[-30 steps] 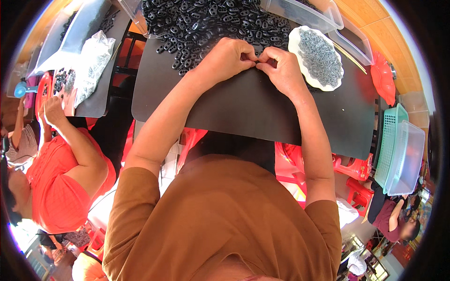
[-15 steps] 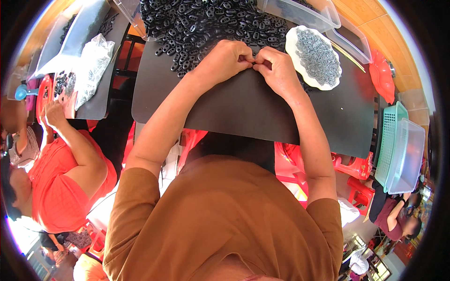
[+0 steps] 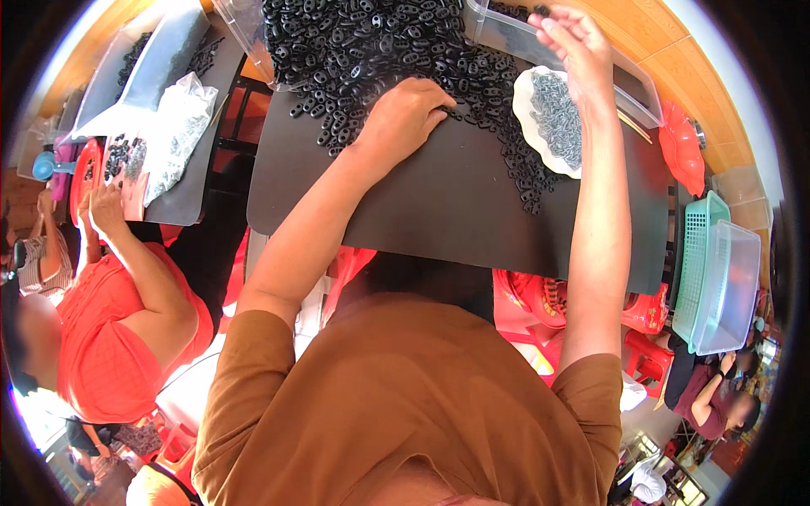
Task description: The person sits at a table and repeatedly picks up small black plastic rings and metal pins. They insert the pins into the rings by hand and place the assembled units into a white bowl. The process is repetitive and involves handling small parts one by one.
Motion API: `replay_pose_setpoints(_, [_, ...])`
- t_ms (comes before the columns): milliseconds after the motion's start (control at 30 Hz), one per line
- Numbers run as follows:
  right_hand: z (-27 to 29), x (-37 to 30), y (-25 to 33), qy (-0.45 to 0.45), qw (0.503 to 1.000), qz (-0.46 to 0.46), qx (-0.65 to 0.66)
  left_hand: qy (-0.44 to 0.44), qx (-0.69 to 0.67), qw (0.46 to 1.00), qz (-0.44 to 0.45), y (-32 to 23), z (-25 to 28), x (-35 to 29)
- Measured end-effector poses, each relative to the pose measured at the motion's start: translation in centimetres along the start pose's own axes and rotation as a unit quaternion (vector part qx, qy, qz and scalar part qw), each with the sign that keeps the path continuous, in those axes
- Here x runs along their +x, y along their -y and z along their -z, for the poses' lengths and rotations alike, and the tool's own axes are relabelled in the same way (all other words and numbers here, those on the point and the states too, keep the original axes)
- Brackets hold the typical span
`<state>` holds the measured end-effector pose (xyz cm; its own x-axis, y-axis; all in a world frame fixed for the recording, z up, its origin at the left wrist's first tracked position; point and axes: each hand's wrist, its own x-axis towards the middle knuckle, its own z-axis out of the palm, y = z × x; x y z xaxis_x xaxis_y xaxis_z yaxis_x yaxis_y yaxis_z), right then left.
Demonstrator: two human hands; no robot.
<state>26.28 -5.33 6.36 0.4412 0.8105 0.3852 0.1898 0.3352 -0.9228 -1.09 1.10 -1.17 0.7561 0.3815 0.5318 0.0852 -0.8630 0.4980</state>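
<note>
Plastic pieces (image 3: 380, 51), small, black, light and stiff, heap on my counter (image 3: 456, 202); left hand (image 3: 405, 114) pinches one by its edge, right hand (image 3: 574, 42) loosely half-open above the clear bin (image 3: 641, 84).

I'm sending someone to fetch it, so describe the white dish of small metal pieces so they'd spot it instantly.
On the black mat, look at its far right side beside the heap of black plastic parts. The white scalloped dish there holds grey metal bits, the only pale, round thing on the mat.
</note>
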Motion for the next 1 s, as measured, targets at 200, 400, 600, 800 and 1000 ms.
replay_pose_setpoints(200, [-2.1,-2.7,-0.7,-0.079,0.949,0.084,-0.294,0.02,0.011,1.0,0.009,-0.4,0.4,-0.4])
replay_pose_setpoints(400, [-0.7,-8.5,-1.4,-0.071,0.896,0.114,-0.424,-0.144,0.022,0.989,0.021,-1.8,4.3,-1.8])
replay_pose_setpoints(600, [1.6,-9.4,-1.4,-0.105,0.887,0.068,-0.445,-0.153,0.144,0.963,0.167,2.2,9.5,-9.6])
replay_pose_setpoints(800, [0.2,-9.5,-2.4,-0.054,0.869,0.122,-0.476,-0.017,0.242,0.95,0.195,1.3,6.9,-10.4])
replay_pose_setpoints(1000, [0.2,-10.0,-2.0,-0.036,0.86,0.113,-0.497,-0.005,0.237,0.953,0.188,-0.7,3.9,-8.5])
